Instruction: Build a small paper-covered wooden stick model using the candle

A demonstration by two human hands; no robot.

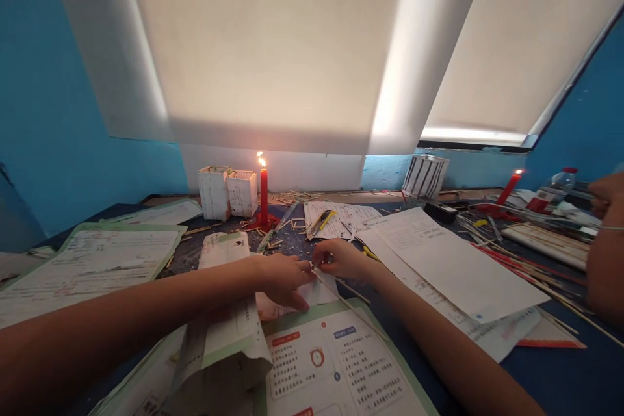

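Note:
My left hand (284, 278) reaches in over a printed booklet, its fingertips close to those of my right hand. My right hand (338, 259) is pinched at the end of a thin stick (348, 307), which slants down to the right across the booklet (336, 354). What my left fingers hold, if anything, is too small to make out. Just behind the hands, a yellow and black cutter (322, 221) rests on a printed sheet (361, 213). A lit red candle (264, 198) stands upright beyond my left hand.
Two white paper boxes (214, 193) stand left of the candle, and a striped container (425, 177) is at the back right. Another lit candle (509, 188), a bottle (556, 188) and red sticks (524, 264) lie rightward. Another person's arm (606, 253) shows at the right edge.

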